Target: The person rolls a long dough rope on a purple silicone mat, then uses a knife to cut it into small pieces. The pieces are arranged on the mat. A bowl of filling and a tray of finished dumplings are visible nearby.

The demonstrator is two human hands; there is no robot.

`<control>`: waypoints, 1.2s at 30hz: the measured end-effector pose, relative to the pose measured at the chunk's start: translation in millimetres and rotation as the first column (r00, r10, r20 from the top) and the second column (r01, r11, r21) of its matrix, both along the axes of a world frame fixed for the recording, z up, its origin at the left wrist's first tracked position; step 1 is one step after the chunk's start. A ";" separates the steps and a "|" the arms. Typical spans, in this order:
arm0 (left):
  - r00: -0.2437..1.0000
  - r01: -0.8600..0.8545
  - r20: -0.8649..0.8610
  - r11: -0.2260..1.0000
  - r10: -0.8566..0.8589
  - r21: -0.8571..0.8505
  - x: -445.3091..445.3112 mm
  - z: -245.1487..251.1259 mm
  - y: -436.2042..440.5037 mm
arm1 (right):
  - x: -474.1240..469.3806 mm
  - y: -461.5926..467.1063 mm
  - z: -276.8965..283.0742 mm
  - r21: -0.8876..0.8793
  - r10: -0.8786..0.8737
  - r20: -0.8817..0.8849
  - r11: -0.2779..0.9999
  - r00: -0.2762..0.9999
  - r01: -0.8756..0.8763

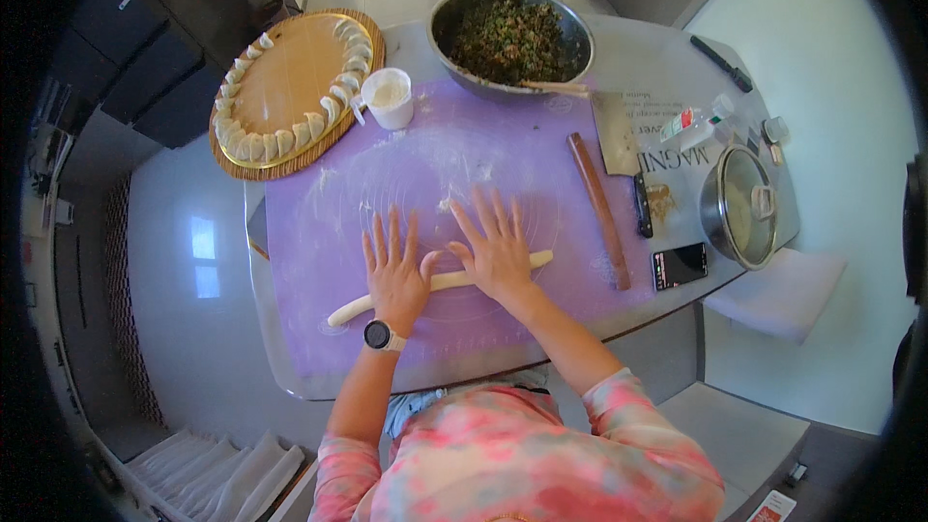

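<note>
A long pale rope of dough [451, 280] lies slantwise across a purple silicone pastry mat [312, 246] dusted with flour. Both palms rest flat on it. My left hand [396, 272], with a watch on the wrist, covers the rope left of its middle, fingers spread and pointing away from me. Farther right, my right hand [496, 250] lies over the dough with its fingers fanned out. The thumbs point towards each other, a short stretch of dough showing between them. Both ends of the rope stick out past my hands. Neither hand grips anything.
Dumplings [319, 125] line a round woven tray [290, 80] at the back left, beside a cup of flour [388, 98]. A steel bowl of filling [511, 40] stands behind. Rightward lie a rolling pin [600, 210], cleaver [616, 134], phone [679, 266], plastic bottle [699, 127] and lidded pot [739, 206].
</note>
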State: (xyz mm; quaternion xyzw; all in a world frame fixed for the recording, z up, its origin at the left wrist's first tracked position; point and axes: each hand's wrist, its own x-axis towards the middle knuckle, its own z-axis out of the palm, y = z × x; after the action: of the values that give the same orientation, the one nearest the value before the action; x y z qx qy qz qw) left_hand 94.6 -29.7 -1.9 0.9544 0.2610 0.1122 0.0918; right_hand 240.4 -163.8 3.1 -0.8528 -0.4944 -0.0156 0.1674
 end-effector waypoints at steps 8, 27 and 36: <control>0.971 0.207 -0.093 0.970 -0.219 -0.124 -81.4 8.7 -49.3 | -33.1 -101.3 -2.9 -0.053 0.254 -0.073 0.965 0.965 -0.258; 0.981 0.126 -0.144 0.991 -0.130 -0.033 -111.4 5.6 -3.6 | -17.2 -79.4 -9.8 -0.048 0.282 -0.003 0.958 0.959 -0.282; 0.977 0.184 -0.112 0.983 -0.181 0.015 -112.9 11.4 -5.6 | -24.4 -103.9 -15.0 -0.037 0.187 0.087 0.982 0.979 -0.184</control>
State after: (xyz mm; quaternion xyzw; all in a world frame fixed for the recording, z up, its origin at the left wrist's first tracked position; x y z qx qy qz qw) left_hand -18.3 -35.4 9.5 0.9801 0.1755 0.0538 0.0754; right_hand 216.0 -267.8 -11.9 -0.8038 -0.5790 -0.0312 0.1332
